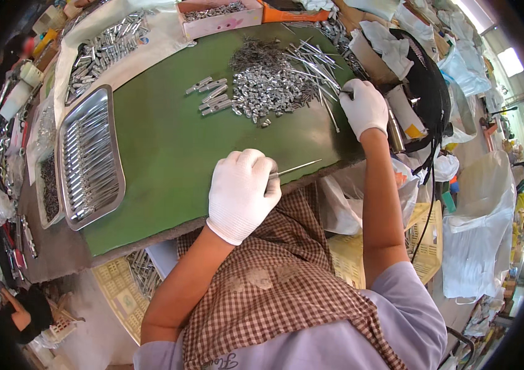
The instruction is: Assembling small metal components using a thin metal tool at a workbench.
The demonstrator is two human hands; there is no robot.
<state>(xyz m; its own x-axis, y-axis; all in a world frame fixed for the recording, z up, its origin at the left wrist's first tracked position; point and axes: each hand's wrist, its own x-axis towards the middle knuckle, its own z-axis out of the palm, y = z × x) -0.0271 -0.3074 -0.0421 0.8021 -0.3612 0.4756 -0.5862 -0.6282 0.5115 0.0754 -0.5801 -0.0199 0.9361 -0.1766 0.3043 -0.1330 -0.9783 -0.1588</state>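
Observation:
My left hand (pixel 242 194), in a white knit glove, is closed around a thin metal rod (pixel 301 167) near the table's front edge. The rod's slim end points right; the rest is hidden in my fist. My right hand (pixel 364 108), also gloved, is at the table's right side with its fingers curled in. What they hold, if anything, is hidden. Beside it lie long thin metal rods (pixel 314 65) in a loose bunch. Left of these are a heap of small shiny metal pieces (pixel 265 89), a pile of dark small parts (pixel 256 54) and several short metal cylinders (pixel 214 98).
A steel tray (pixel 117 185) of rod-fitted parts stands on the left of the green tabletop (pixel 157 185). Behind it are loose metal cylinders (pixel 111 46) on a pale sheet and a pink box (pixel 220 21). Black cables (pixel 438 111) and a metal tube (pixel 394 131) are on the right.

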